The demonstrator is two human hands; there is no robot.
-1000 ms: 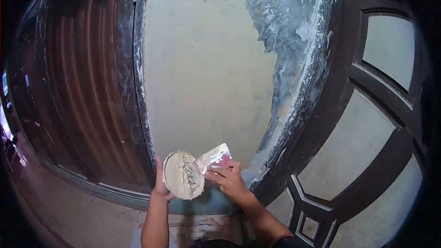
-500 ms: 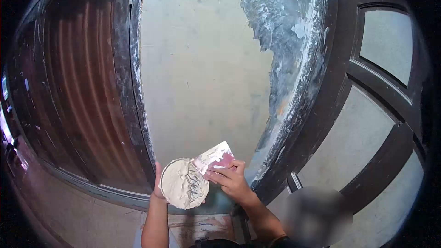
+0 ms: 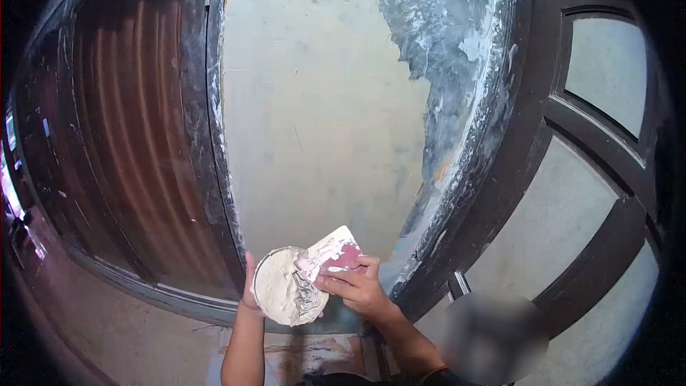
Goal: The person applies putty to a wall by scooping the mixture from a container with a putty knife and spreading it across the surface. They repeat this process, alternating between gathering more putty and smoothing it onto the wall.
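Note:
My left hand [image 3: 249, 293] grips a round plate [image 3: 282, 287] heaped with pale putty, holding it up by its left edge. My right hand [image 3: 355, 286] is closed on a pink scraper [image 3: 330, 250] smeared with putty. The scraper's lower left edge rests on the putty at the plate's upper right. Both hands sit low in front of a wall panel [image 3: 314, 100] covered in smooth cream putty, with a bare blue-grey patch [image 3: 446, 50] along its right side.
A dark wooden frame [image 3: 204, 136] borders the panel on the left, beside a brown ribbed shutter [image 3: 121, 136]. To the right stands a dark door frame [image 3: 572, 121] with pale panes. A blurred patch [image 3: 493, 336] lies at lower right.
The scraper has slid a little left and down across the putty on the plate. The view has shifted slightly; the hands stay in the same low spot.

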